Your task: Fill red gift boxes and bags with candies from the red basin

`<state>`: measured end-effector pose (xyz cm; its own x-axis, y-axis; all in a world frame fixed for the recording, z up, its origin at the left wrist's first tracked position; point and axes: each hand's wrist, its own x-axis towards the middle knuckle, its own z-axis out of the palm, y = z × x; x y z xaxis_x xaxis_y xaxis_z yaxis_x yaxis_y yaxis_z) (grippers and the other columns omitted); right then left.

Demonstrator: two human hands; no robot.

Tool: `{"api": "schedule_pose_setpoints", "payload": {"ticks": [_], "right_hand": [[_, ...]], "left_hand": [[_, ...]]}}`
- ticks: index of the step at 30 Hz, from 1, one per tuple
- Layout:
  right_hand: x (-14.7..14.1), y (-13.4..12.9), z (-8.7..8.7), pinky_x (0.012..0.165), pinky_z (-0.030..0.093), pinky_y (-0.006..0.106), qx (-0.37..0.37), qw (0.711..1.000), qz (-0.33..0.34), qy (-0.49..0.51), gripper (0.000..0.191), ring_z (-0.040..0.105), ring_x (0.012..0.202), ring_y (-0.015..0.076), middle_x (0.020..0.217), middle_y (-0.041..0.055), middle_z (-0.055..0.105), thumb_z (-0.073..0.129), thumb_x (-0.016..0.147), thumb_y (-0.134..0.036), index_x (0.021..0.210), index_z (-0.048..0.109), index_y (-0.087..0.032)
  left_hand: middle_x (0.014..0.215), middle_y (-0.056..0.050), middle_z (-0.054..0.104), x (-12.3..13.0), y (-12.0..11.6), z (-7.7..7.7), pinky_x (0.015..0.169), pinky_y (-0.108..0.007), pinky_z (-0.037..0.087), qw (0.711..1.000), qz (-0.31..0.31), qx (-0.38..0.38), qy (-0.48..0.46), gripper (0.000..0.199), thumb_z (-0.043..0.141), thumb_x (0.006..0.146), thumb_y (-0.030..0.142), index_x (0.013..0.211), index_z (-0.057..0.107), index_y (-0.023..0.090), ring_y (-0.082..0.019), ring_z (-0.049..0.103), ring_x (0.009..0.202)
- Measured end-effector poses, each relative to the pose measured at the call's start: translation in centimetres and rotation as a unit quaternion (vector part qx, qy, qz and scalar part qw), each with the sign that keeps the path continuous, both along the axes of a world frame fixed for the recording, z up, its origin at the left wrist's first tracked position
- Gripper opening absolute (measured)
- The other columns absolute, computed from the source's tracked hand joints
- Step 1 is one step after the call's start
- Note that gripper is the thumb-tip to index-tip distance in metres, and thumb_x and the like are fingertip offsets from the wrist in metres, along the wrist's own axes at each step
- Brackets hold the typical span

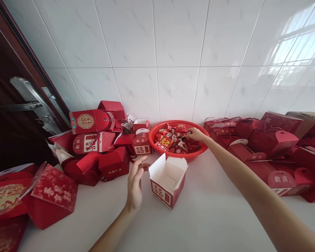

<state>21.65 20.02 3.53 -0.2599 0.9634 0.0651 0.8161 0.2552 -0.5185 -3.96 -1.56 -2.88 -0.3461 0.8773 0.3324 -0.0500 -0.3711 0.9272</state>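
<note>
An open red and white gift box [168, 182] stands upright on the white table, its flaps raised and its white inside bare. My left hand [135, 185] is just left of this box, fingers stretched and apart, holding nothing. Behind the box is a red plastic basket [157, 149] full of small wrapped candies [174, 139], mostly red. My right hand [196, 134] reaches over the basket's right side, fingertips pinched together among the candies. What lies between those fingertips is hidden.
Several red gift boxes [114, 161] are heaped at the left, some stacked. More red boxes with ribbons [273, 140] crowd the right side. A tiled wall [178, 84] runs behind the table [207, 217]. At far left is a dark door with a metal handle [31, 105].
</note>
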Motion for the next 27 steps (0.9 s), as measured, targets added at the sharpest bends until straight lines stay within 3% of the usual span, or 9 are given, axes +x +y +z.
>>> {"api": "schedule_pose_setpoints", "payload": {"ticks": [3,6,10,15,20,27], "right_hand": [[-0.6,-0.1,0.5,0.06,0.05,0.023,0.013,0.994,-0.019,0.109,0.014,0.065,0.07,0.0166,0.076,0.0055,0.07,0.053,0.089,-0.02,0.085,0.065,-0.012],[-1.8,-0.2,1.1,0.06,0.05,0.021,0.023,0.981,-0.013,0.193,0.012,0.064,0.066,0.0142,0.075,0.0051,0.071,0.051,0.084,-0.016,0.082,0.062,-0.014],[-3.7,0.0,1.4,0.054,0.047,0.02,0.003,0.974,0.018,0.225,0.004,0.061,0.056,0.0124,0.069,0.0025,0.069,0.055,0.075,-0.014,0.073,0.058,-0.017],[-4.6,0.3,0.7,0.05,0.039,0.022,-0.016,0.988,0.013,0.152,0.014,0.053,0.051,0.0122,0.055,-0.0008,0.059,0.055,0.072,-0.012,0.06,0.052,-0.018],[-2.8,0.1,1.0,0.054,0.038,0.024,-0.033,0.998,0.008,0.044,0.012,0.053,0.058,0.0142,0.056,-0.0021,0.054,0.065,0.07,-0.015,0.063,0.056,-0.018],[0.0,-1.0,1.7,0.058,0.043,0.025,-0.166,0.974,0.09,-0.123,0.025,0.059,0.066,0.0172,0.067,-0.0005,0.063,0.085,0.052,-0.027,0.066,0.066,-0.017]], "left_hand": [[0.118,-0.009,0.069,0.0,0.2,-0.2,0.093,-0.037,0.046,1.0,0.0,-0.007,-0.008,0.045,0.056,0.086,0.051,0.118,0.066,0.02,-0.027,0.063,0.106],[0.119,-0.009,0.068,0.1,0.3,-0.5,0.092,-0.036,0.045,1.0,-0.011,-0.018,-0.014,0.046,0.057,0.085,0.051,0.118,0.065,0.02,-0.027,0.062,0.106],[0.112,-0.007,0.069,0.2,0.4,-0.8,0.088,-0.035,0.044,0.999,-0.015,-0.035,-0.011,0.046,0.057,0.085,0.053,0.117,0.066,0.021,-0.026,0.062,0.099],[0.115,-0.006,0.069,0.0,0.7,-1.0,0.089,-0.035,0.043,0.999,-0.012,-0.037,-0.017,0.043,0.059,0.084,0.051,0.114,0.067,0.022,-0.024,0.062,0.097],[0.11,-0.006,0.069,-0.3,0.9,-1.3,0.092,-0.034,0.043,0.999,-0.012,-0.036,-0.024,0.042,0.06,0.084,0.051,0.114,0.068,0.022,-0.024,0.061,0.1],[0.111,-0.004,0.069,-0.2,0.7,-1.3,0.088,-0.032,0.044,0.999,-0.024,-0.044,-0.021,0.041,0.061,0.085,0.051,0.113,0.069,0.023,-0.023,0.061,0.098]]}}
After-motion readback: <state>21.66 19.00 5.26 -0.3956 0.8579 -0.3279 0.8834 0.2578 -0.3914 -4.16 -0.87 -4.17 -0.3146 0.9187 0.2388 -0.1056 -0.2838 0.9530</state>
